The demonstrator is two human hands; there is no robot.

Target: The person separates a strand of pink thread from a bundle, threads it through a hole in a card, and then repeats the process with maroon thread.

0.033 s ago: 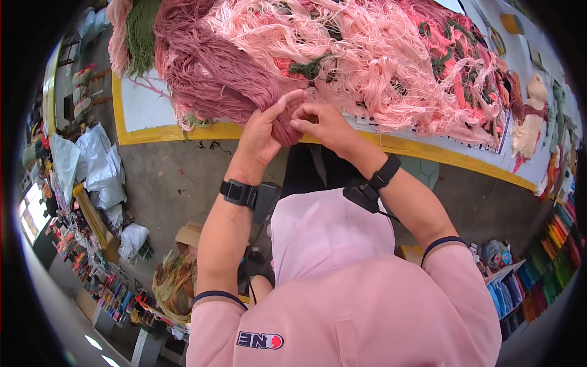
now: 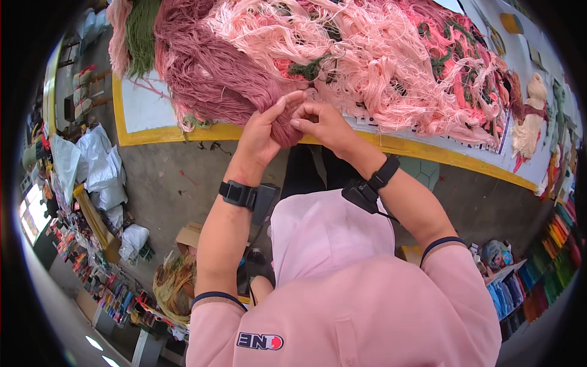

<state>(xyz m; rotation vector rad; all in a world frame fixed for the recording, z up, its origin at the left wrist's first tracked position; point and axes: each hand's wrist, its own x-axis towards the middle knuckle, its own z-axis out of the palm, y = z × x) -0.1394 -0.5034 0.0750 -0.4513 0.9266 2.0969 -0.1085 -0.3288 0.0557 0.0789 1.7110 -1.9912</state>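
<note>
A thick hank of mauve yarn point(image 2: 214, 70) lies over the table's near edge, its looped end hanging toward me. My left hand point(image 2: 262, 133) is wrapped round that end from the left, its fingers partly behind the strands. Close beside it, my right hand point(image 2: 325, 125) has thumb and forefinger pinched together at the right side of the loop. What lies between those fingertips is too small to make out. Both wrists carry black straps with small dark devices. A large tangled heap of pale pink yarn point(image 2: 367, 67) spreads behind and to the right of my hands.
The white table point(image 2: 147, 110) has a yellow edge point(image 2: 452, 158) in front of me. Green yarn point(image 2: 142, 40) lies at its far left, and a cream bundle point(image 2: 529, 122) at the right. White plastic bags point(image 2: 101, 162) and a cardboard box point(image 2: 188, 235) stand to the left.
</note>
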